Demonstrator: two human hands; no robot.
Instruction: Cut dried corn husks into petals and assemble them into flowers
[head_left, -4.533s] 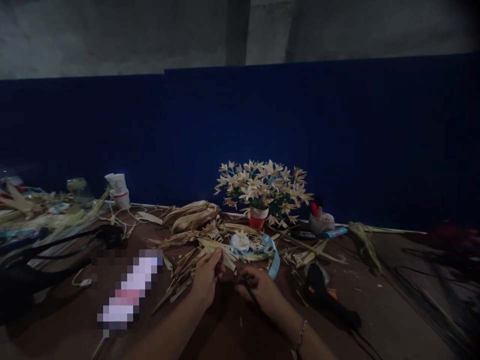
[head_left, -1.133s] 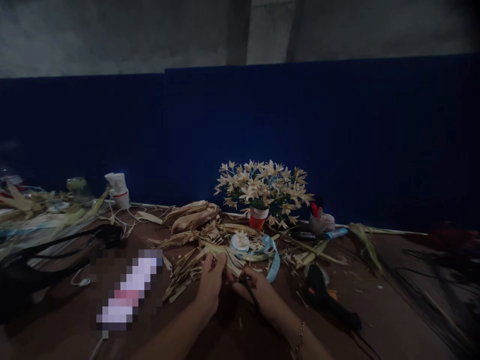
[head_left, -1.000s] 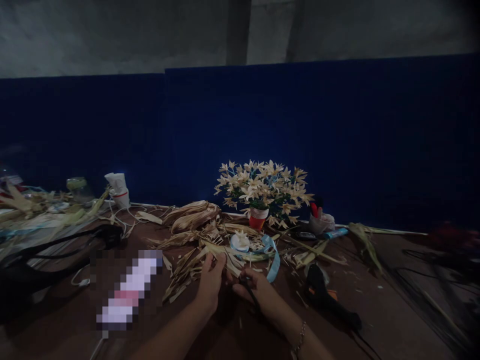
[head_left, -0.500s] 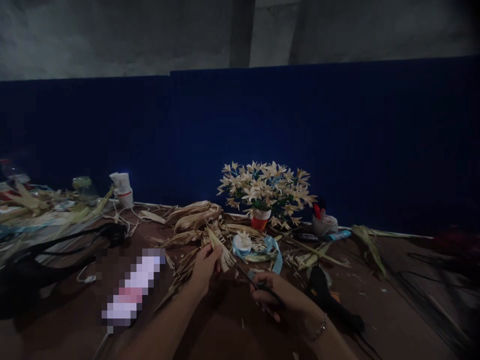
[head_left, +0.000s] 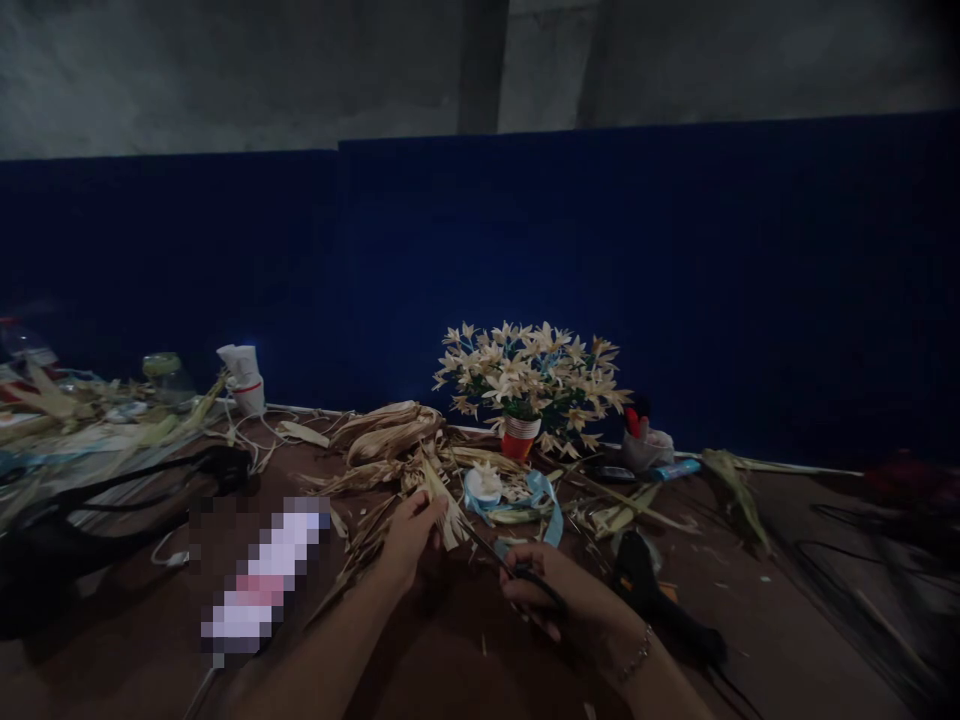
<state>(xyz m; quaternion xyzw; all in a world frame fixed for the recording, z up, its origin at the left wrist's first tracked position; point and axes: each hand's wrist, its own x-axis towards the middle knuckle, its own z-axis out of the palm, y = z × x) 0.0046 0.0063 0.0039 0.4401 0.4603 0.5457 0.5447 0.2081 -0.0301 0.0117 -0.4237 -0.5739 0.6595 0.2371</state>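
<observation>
1. From where I stand, the left hand's fingers are pinched together on a pale husk piece; its frayed lower end fans out toward the right hand.
2. The right hand has its fingers curled around the handles of dark scissors, the tips pointing at that fan, very near it. Whether the blades are parted, or touch the husk, I cannot tell.
3. For a clean snip, I'd hold the husk taut, keep the left fingertips behind the blade line, and take short cuts, since dry husk seems likely to split.
4. Just beyond the hands on the worktop lie a white flower and a curl of blue ribbon; I'd keep the tips off both.
5. To the right sits a black glue gun, best left outside the elbow's swing.
6. Toward the far edge, dry husk bundles lie left of a red cup bearing pale flowers.
</observation>
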